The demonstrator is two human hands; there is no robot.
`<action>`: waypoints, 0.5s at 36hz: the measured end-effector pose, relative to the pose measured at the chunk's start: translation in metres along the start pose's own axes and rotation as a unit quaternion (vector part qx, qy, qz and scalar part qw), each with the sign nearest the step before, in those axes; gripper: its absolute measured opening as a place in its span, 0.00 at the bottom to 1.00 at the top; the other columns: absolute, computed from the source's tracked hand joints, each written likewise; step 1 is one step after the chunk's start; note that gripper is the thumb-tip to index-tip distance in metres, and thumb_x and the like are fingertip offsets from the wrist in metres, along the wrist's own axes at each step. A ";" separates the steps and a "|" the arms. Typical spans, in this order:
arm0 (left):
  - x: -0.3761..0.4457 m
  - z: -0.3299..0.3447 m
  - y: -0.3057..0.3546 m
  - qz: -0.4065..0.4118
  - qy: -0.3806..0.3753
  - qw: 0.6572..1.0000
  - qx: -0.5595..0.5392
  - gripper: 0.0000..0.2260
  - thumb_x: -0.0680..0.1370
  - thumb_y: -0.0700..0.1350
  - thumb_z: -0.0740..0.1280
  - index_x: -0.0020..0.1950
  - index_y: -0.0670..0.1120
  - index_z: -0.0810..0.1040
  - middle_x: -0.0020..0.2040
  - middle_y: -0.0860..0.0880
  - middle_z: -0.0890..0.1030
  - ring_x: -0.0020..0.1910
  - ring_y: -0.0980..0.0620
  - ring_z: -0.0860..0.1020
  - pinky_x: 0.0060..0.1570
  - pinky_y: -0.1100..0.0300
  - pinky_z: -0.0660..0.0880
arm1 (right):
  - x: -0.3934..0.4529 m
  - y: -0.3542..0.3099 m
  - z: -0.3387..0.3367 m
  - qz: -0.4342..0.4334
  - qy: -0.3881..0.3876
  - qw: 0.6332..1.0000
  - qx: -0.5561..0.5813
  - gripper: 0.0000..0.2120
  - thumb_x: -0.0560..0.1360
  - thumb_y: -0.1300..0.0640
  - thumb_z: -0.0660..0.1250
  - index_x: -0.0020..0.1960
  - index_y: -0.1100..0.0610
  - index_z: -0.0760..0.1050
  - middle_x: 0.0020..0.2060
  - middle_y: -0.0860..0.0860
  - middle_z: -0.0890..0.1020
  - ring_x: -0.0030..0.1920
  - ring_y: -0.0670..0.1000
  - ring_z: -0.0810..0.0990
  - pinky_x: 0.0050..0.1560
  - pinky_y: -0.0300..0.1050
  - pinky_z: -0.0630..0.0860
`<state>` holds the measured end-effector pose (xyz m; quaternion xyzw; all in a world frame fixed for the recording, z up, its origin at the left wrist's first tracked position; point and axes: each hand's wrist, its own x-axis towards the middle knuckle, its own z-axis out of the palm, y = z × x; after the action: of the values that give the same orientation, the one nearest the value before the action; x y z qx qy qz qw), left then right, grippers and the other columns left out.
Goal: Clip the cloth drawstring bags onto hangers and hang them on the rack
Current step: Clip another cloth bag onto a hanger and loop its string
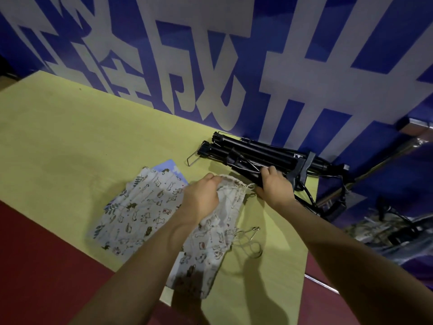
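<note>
Several printed cloth drawstring bags (140,207) lie overlapped on the yellow table (58,137). My left hand (202,198) grips the gathered top of one bag (225,212), lifting its mouth off the table. My right hand (275,186) is curled round a black clip hanger (248,167) at the near edge of a pile of black hangers (257,153) by the wall. The bag's drawstring (248,245) trails loose on the table.
A blue wall with large white characters (210,66) rises right behind the table. A blue card (168,166) peeks from under the bags. Dark red floor (35,266) lies below the table's near edge. Cables and clutter (386,226) sit at the right.
</note>
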<state>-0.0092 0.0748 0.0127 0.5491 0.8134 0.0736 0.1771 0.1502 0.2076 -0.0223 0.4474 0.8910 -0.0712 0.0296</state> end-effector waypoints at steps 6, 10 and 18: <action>-0.002 -0.008 0.003 0.007 0.008 0.999 -0.032 0.24 0.77 0.34 0.56 0.71 0.49 0.67 0.67 0.48 0.71 0.54 0.43 0.77 0.42 0.53 0.76 | -0.018 0.005 -0.018 -0.006 0.049 0.998 0.040 0.17 0.76 0.48 0.65 0.58 0.58 0.65 0.52 0.56 0.78 0.49 0.58 0.79 0.38 0.46 0.66; -0.006 -0.016 0.001 0.014 0.008 0.994 -0.105 0.26 0.76 0.32 0.57 0.74 0.47 0.63 0.71 0.47 0.67 0.63 0.45 0.73 0.54 0.51 0.75 | -0.036 0.002 -0.034 -0.022 0.085 0.995 0.053 0.17 0.76 0.47 0.64 0.55 0.58 0.66 0.49 0.55 0.77 0.47 0.58 0.78 0.39 0.45 0.64; -0.010 -0.039 -0.009 0.030 -0.018 0.984 -0.174 0.36 0.73 0.28 0.58 0.78 0.48 0.52 0.76 0.49 0.58 0.71 0.47 0.65 0.56 0.61 0.70 | -0.076 -0.022 -0.048 -0.044 0.091 0.990 0.102 0.15 0.75 0.47 0.64 0.54 0.57 0.68 0.50 0.54 0.80 0.47 0.58 0.79 0.40 0.46 0.67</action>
<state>-0.0283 0.0645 0.0478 0.5354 0.7679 0.2094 0.2825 0.1783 0.1420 0.0366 0.4132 0.8969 -0.1217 -0.1003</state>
